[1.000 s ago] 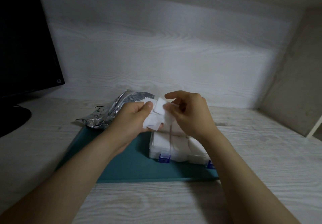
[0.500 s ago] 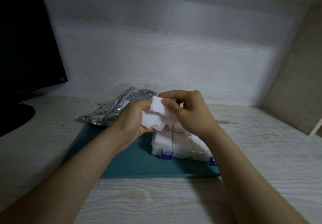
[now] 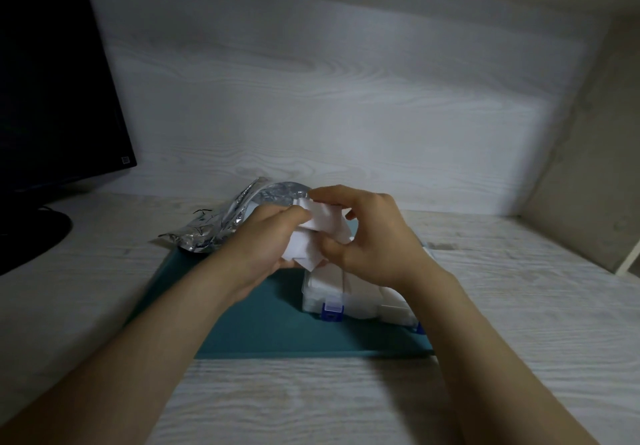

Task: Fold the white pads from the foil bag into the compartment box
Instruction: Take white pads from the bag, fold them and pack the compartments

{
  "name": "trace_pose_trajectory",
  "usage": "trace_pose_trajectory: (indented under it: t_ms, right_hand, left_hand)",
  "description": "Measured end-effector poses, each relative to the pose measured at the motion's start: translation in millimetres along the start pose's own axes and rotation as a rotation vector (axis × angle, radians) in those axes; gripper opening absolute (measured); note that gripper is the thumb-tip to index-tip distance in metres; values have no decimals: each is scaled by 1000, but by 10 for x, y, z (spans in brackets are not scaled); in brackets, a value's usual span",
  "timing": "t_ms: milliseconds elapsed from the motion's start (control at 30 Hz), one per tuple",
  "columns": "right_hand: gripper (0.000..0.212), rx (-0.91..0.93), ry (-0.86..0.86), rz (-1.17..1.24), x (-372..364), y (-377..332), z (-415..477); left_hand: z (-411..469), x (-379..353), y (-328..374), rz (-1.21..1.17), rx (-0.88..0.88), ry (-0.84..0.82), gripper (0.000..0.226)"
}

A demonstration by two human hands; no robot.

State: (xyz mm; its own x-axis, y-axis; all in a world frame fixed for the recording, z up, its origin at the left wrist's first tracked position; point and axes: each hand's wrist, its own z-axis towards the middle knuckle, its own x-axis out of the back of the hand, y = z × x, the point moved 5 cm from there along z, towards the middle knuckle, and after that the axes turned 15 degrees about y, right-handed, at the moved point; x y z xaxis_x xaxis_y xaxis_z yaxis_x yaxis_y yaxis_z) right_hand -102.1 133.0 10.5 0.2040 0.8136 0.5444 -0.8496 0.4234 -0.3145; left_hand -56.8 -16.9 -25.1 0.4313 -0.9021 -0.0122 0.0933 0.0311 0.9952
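Note:
Both hands hold white pads [image 3: 322, 226] just above the clear compartment box [image 3: 349, 301]. My left hand [image 3: 266, 240] grips the lower pads from the left. My right hand [image 3: 367, 233] pinches a pad's top edge with its fingertips, thumb underneath, bending it over. The box has blue latches at its front and white pads lying in its compartments; its back part is hidden by my hands. The crumpled foil bag [image 3: 221, 226] lies behind my left hand at the mat's far left corner.
A teal mat [image 3: 263, 330] lies under the box on the pale wooden desk [image 3: 519, 306]. A dark monitor [image 3: 52, 81] with its round base stands at the far left. A wooden back panel and a beige side wall at right close the desk in.
The view has shifted slightly. My right hand moved its fingertips up to the pad's top edge and bent the pad over; my left hand kept its hold on the pads.

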Motion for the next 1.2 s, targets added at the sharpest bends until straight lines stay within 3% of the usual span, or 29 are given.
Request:
trace_pose_trajectory:
  t_ms: [200, 300, 533, 600, 767, 900, 1033, 1200]
  right_hand:
    - [55, 64, -17, 4, 0, -91, -14]
    - [54, -1, -22, 68, 21, -59, -3]
    - [41, -147, 84, 118, 84, 41, 38]
    - [41, -291, 139, 245, 139, 84, 40]
    - [31, -680, 321, 425, 321, 255, -29]
    - [11, -722, 392, 303, 480, 418, -151]
    - [15, -765, 406, 208, 711, 491, -399]
    - [19, -739, 270, -1, 763, 436, -741]
  left_hand:
    - [-49, -56, 54, 19, -37, -105, 26]
    - [17, -4, -6, 32, -31, -54, 39]
    - [44, -7, -51, 85, -43, -23, 32]
    - [23, -12, -15, 175, -184, 18, 18]
    - [-164, -63, 79, 394, -615, 279, 27]
    - [-294, -188, 46, 411, -814, 282, 26]
    - [-369, -299, 27, 427, -902, 258, 21]
    - [-427, -372, 4, 423, -924, 234, 23]
